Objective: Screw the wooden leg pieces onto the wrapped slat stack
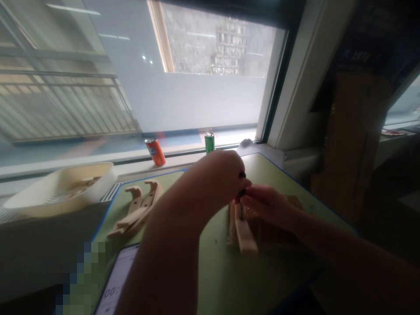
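Note:
A screwdriver [242, 193] with a dark handle and a touch of red stands nearly upright, its thin shaft reaching down to a pale wooden piece [246, 238]. Bent over from the left, my left hand [229, 173] is closed on the upper handle; its fingers are mostly hidden behind the wrist. My right hand [262, 199] pinches the lower part of the handle from the right. Under the wooden piece lies a brown, shiny, wrapped block or package [272, 229], partly covered by my right forearm. The shaft's tip is too blurred to make out.
Curved wooden pieces with holes [144, 208] lie on the green table [215, 280], left of my left forearm. A phone [118, 275] lies nearer me. Beyond are a cream basin [65, 192], an orange can [155, 153] and a green can [209, 142] by the window.

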Tool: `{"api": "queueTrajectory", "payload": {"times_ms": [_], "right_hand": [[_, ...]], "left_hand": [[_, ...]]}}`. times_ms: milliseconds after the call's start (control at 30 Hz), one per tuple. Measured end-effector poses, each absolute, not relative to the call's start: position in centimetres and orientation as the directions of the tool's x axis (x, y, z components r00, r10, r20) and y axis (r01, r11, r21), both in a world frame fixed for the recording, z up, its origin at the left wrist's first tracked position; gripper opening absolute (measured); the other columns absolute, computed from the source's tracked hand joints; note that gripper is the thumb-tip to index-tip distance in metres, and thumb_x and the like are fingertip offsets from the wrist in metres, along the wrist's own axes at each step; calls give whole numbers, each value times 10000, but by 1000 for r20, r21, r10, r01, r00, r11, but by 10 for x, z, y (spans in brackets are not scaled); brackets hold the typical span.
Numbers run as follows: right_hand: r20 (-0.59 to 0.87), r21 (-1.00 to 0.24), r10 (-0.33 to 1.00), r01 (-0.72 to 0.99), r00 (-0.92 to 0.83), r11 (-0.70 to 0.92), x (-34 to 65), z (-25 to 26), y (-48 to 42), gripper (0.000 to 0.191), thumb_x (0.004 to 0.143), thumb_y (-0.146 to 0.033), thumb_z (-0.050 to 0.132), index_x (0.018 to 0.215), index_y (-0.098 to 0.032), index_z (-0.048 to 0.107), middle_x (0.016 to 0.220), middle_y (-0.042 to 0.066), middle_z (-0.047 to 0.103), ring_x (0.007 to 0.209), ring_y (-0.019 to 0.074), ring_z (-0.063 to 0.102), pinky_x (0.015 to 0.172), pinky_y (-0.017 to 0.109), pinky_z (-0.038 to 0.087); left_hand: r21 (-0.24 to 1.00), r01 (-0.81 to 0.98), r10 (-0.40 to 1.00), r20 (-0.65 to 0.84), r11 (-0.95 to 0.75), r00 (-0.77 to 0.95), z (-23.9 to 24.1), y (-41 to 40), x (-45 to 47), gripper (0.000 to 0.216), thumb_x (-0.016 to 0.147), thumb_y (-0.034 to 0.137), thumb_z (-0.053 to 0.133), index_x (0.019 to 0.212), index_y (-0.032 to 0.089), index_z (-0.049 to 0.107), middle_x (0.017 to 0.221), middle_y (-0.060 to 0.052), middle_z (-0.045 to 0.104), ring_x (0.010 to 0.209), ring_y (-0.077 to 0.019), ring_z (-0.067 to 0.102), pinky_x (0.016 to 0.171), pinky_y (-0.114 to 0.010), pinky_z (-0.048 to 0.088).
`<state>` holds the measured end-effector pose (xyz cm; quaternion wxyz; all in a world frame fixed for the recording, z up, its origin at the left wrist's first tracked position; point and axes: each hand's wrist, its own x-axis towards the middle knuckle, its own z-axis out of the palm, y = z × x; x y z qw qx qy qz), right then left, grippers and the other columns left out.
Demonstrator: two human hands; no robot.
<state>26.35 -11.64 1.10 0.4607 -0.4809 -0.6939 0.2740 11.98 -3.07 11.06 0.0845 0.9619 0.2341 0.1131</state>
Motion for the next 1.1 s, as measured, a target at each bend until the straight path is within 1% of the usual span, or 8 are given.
{"api": "queueTrajectory", "payload": {"times_ms": [167,267,367,467,667,867,967,1100], "right_hand": [[350,-823,936,462,-45,330,263,12,-119,174,815,-310,552,845,-150,614,787,31,605,725,134,547,655,267,442],[424,-767,906,534,3,357,265,6,-117,171,771,-331,604,780,-161,584,715,8,562,653,117,503,594,250,417],[510,-706,860,584,28,400,267,-1,-114,183,744,-330,629,758,-170,542,685,-4,532,613,107,469,555,241,393],[519,-677,854,629,39,382,267,-4,-114,183,750,-331,624,761,-165,548,683,1,532,608,107,462,554,245,384],[449,-791,892,442,-49,423,265,6,-117,198,879,-279,437,898,-151,588,816,36,595,731,125,534,646,255,432],[356,-881,933,315,-53,354,262,6,-116,151,844,-250,507,924,-144,580,803,39,610,707,123,558,649,266,469],[365,-866,929,344,-59,363,262,6,-118,130,824,-241,541,918,-155,565,797,30,599,718,126,559,641,260,469],[374,-822,922,425,-98,379,261,5,-120,155,826,-269,540,942,-166,538,821,35,585,722,134,547,616,266,457]], "left_hand": [[134,474,492,260,-870,831,108,-37,115,424,742,531,518,558,155,583,452,2,447,404,-73,327,483,-245,244],[143,471,491,191,-871,850,110,-42,118,349,765,447,514,617,142,597,505,-1,477,442,-76,366,495,-233,268],[206,354,376,81,-912,923,108,-41,121,230,772,334,492,718,146,612,594,-2,544,486,-74,407,501,-218,292],[198,350,368,59,-915,928,103,-36,123,185,741,295,502,729,140,604,618,-5,567,496,-73,414,486,-213,291],[276,367,367,-54,-888,929,110,-29,123,310,812,356,386,775,131,597,635,-17,582,511,-78,441,477,-208,301],[195,375,383,0,-906,924,111,-30,120,370,815,416,378,760,141,620,614,-17,570,493,-86,438,493,-230,300],[217,450,462,5,-866,887,112,-36,119,400,808,463,396,717,146,621,557,-9,542,454,-85,412,476,-235,282],[179,453,462,8,-873,887,112,-43,115,272,805,324,448,683,144,611,558,0,530,447,-74,395,462,-228,258]]}}
